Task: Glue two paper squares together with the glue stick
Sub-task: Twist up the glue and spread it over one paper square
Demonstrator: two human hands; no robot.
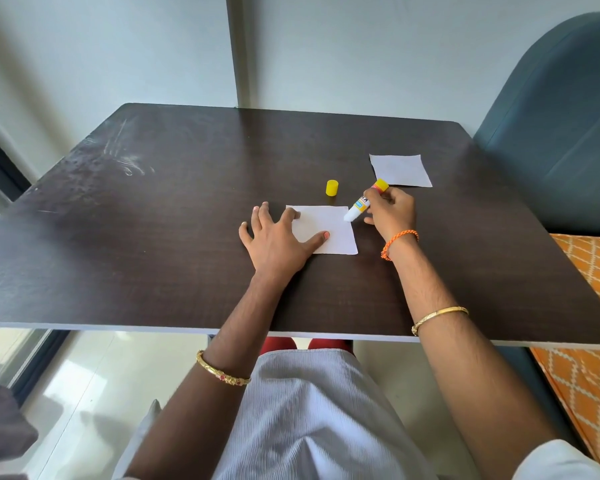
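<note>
We pin the near white paper square [329, 230] w/ left hand [278, 237] spread flat; right hand [390, 211] grips the uncapped yellow-white glue stick [361, 202], tip at its right edge. Gluing apparently just starting; second white paper square [400, 170] waits apart, unjoined

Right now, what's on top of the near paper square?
The left hand presses on the near square, and the glue stick tip touches its right edge. Any glue already applied cannot be made out.

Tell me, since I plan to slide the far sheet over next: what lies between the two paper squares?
In the head view, the right hand holding the tilted glue stick lies between the near paper square and the far paper square.
</note>
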